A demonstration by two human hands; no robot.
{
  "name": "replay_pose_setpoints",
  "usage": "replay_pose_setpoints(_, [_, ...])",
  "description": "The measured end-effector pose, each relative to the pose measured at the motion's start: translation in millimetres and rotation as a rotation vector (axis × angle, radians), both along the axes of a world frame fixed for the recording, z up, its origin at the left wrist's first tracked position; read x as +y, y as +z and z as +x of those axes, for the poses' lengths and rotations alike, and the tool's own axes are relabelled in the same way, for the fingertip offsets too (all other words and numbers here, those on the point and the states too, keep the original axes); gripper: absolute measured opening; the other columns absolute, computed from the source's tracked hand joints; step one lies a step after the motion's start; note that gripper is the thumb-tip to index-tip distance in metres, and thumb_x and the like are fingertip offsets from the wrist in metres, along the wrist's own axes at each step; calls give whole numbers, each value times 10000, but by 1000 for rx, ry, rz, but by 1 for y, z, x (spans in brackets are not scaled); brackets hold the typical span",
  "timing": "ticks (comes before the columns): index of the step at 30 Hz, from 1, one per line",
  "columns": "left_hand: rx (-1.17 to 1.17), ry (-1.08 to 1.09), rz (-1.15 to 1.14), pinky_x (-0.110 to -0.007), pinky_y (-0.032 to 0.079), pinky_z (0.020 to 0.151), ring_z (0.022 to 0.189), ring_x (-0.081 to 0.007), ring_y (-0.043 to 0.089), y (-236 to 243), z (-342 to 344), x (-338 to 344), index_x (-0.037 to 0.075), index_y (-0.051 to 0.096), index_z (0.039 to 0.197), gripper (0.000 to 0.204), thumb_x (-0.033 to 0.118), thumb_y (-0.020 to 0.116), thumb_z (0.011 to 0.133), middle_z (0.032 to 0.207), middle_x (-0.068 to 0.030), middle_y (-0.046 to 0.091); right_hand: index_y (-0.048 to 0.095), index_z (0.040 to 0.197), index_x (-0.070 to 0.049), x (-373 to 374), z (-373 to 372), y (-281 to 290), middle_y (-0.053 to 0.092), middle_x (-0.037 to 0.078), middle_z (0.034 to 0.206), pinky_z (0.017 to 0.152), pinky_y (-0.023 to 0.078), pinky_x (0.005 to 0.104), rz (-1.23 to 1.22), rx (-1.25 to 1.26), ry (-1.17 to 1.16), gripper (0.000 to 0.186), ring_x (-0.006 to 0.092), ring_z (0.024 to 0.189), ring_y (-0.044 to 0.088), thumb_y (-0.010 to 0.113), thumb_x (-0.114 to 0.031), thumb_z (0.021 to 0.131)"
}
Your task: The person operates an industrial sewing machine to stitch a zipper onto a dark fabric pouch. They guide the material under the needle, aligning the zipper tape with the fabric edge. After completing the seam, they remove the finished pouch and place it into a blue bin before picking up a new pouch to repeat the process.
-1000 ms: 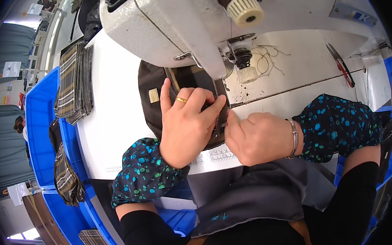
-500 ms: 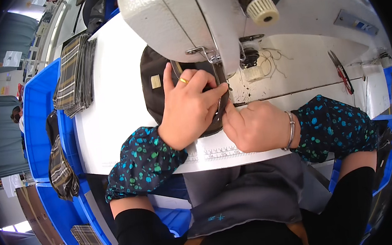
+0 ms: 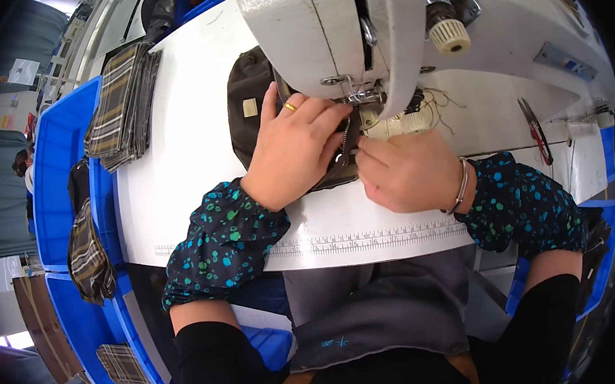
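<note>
A dark brown fabric piece (image 3: pixel 246 140) with a small cream label (image 3: pixel 250 108) and a zipper (image 3: pixel 346 134) lies on the white sewing table, partly under the sewing machine's presser foot (image 3: pixel 365 97). My left hand (image 3: pixel 281 147) rests over it with fingers spread, the fingertips close to the foot and the thumb beside the zipper. At the near right edge of the fabric, my right hand (image 3: pixel 412 172) has its fingers curled and pinched on the edge. Both hands hide much of the piece.
The white sewing machine (image 3: pixel 293 32) rises ahead. Red-handled thread snips (image 3: pixel 536 132) and loose threads (image 3: pixel 446 103) lie to the right. Stacked plaid fabric pieces (image 3: pixel 121 106) are at left, beside blue bins (image 3: pixel 65 184). A ruler strip (image 3: pixel 370 239) runs along the front edge.
The fabric's zipper edge has come up to the presser foot, with both hands moved away from me. The right hand has shifted slightly right. The whole view has also shifted a little.
</note>
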State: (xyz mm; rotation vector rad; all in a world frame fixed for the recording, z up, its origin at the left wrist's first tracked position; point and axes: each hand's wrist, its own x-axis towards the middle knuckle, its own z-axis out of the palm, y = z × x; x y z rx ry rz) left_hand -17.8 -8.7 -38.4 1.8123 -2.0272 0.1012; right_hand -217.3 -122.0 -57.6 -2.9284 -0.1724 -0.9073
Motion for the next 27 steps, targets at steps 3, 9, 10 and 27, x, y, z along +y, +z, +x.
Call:
replay_pose_setpoints(3, [-24, -6, 21, -621, 378, 1148, 1119, -273, 625, 7, 4, 6, 127, 734, 1168, 277, 165, 765, 895, 1090, -36, 651, 660, 955, -66, 1, 8, 2, 675, 59, 883, 445, 476, 352, 7, -58, -187, 178, 216, 509, 613, 719, -142, 805])
replay_pose_setpoints(9, [-31, -20, 69, -608, 390, 1121, 1092, -266, 624, 7, 12, 9, 137, 753, 1099, 198, 167, 750, 903, 1048, -31, 631, 625, 961, -105, -7, 13, -16, 606, 13, 880, 528, 509, 360, 78, 98, -146, 154, 203, 643, 650, 720, -163, 855])
replay_pose_setpoints(10, [-48, -12, 74, -608, 388, 1118, 1082, -264, 626, 8, 13, 8, 145, 759, 1074, 170, 166, 743, 906, 1035, -27, 628, 627, 961, -110, -8, 12, -18, 605, 6, 897, 545, 513, 360, 78, 117, -121, 150, 199, 661, 651, 717, -164, 854])
replay_pose_setpoints(27, [-49, -260, -221, -636, 203, 1259, 1131, -215, 686, 15, 4, 13, 131, 668, 1060, 324, 6, 688, 762, 1092, -9, 679, 635, 864, -118, -15, 7, -12, 557, -7, 809, 460, 439, 334, -25, -100, 41, 104, 176, 582, 572, 687, -149, 779])
